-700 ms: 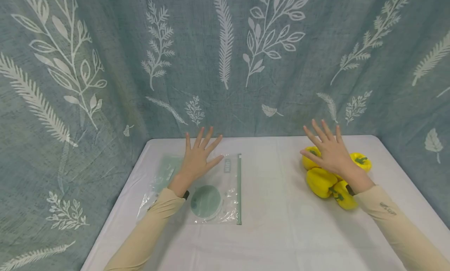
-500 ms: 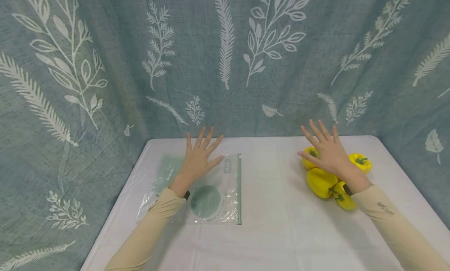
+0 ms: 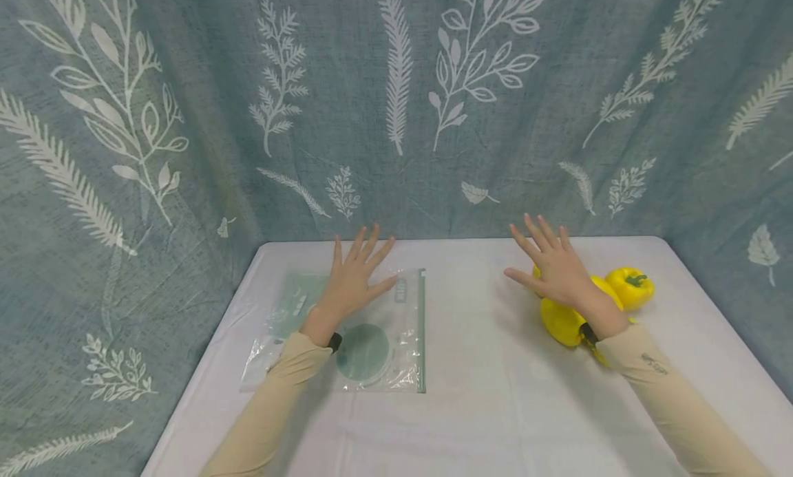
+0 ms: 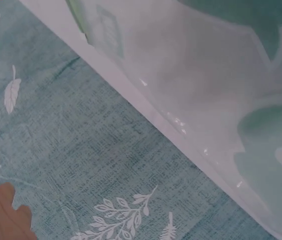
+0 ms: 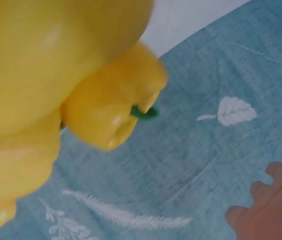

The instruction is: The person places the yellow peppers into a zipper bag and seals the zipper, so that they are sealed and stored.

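Fingers spread, my left hand (image 3: 348, 284) hovers over a clear zip bag (image 3: 405, 339) with a green slider edge and a round green print. In the left wrist view, the bag (image 4: 180, 65) fills the upper right, and only the knuckles of my left hand (image 4: 3, 212) show. My right hand (image 3: 557, 274), also spread and holding nothing, is above several yellow bell peppers, partly hiding them. One pepper (image 3: 628, 289) lies to its right, and another pepper (image 3: 559, 322) shows below the palm. The right wrist view has a pepper with a green stem (image 5: 113, 100) and my right hand (image 5: 273, 205).
A white cloth covers the table (image 3: 458, 408). Behind it and along both sides hangs a blue-green curtain (image 3: 347, 112) with white leaf prints. The bag lies on the left part of the table, the peppers on the right.
My right hand has moved left over the peppers, uncovering more of the right one and covering more of the lower ones. My left hand has shifted slightly right. Bag and peppers stay put.
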Demonstrator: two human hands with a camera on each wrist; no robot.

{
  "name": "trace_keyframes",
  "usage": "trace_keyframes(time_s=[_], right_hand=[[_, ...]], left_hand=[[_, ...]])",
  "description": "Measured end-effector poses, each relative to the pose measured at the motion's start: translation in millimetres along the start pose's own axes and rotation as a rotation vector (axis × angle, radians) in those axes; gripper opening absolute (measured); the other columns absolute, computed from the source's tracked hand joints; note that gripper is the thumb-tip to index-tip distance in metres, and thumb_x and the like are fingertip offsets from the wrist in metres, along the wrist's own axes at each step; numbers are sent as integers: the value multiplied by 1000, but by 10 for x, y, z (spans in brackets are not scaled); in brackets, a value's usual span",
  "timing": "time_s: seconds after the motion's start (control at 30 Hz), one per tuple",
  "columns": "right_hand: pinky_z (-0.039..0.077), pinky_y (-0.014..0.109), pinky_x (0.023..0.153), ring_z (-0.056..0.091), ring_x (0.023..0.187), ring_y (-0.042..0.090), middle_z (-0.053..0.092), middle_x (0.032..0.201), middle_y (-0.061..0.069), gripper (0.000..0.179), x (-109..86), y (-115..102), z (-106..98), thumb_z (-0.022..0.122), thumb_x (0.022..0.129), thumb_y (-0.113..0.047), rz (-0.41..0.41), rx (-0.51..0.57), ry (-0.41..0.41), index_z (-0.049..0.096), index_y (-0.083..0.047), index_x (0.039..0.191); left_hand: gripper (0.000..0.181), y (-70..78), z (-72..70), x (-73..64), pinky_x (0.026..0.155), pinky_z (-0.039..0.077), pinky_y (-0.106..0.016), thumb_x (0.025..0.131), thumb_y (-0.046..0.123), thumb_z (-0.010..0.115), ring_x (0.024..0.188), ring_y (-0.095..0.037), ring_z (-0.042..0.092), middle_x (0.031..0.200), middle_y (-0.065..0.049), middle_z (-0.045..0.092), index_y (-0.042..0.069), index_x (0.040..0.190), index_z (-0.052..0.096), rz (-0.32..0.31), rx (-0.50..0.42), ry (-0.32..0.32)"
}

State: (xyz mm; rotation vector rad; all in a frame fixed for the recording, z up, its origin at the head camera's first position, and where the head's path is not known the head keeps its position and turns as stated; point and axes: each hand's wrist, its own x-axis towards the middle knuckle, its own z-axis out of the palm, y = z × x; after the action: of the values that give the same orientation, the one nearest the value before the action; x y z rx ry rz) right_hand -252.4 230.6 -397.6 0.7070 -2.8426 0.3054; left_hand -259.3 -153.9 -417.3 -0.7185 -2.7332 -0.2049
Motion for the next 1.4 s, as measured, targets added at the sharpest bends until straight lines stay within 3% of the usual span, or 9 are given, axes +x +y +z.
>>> trace_keyframes(time_s=[0.2,0.53,0.73,1.07,1.23,1.4], right_hand=[[6,63,107,-1,141,37,3,155,17,83,34,-141,111,53,88,-53,-17,36,-34,9,-19,150],[5,60,109,2,141,37,4,155,14,80,81,-396,305,52,89,-54,-32,88,-111,14,-17,150],[6,57,111,3,142,34,7,156,11,78,101,-526,448,52,89,-52,-44,113,-148,15,-20,150],[10,59,110,9,141,37,13,154,13,81,117,-759,686,56,86,-53,-44,198,-179,20,-17,149],[12,59,109,11,140,38,16,153,15,80,123,-856,761,55,86,-53,-73,197,-192,23,-16,148],[15,59,109,13,140,38,17,153,15,79,124,-914,862,53,87,-55,-100,113,-245,23,-15,148]], left_hand=[[75,61,43,-19,108,-7,-61,87,60,47,143,-24,4,156,-4,7,27,149,19,-11,-49,-63],[78,148,207,-74,108,-10,-58,85,72,35,144,-22,4,156,-1,8,28,148,21,-9,-147,-75],[75,232,258,-85,107,-8,-61,85,63,47,144,-22,2,156,-1,8,28,147,24,-43,-191,-139],[77,297,367,-155,107,-6,-62,83,62,53,143,-25,5,155,-6,14,29,147,26,-91,-248,-230],[78,347,420,-181,107,-2,-64,82,62,55,143,-26,7,155,-6,14,30,146,26,-101,-235,-266],[81,412,468,-227,106,-1,-66,80,61,58,142,-32,10,155,-9,15,26,146,28,-86,-261,-301]])
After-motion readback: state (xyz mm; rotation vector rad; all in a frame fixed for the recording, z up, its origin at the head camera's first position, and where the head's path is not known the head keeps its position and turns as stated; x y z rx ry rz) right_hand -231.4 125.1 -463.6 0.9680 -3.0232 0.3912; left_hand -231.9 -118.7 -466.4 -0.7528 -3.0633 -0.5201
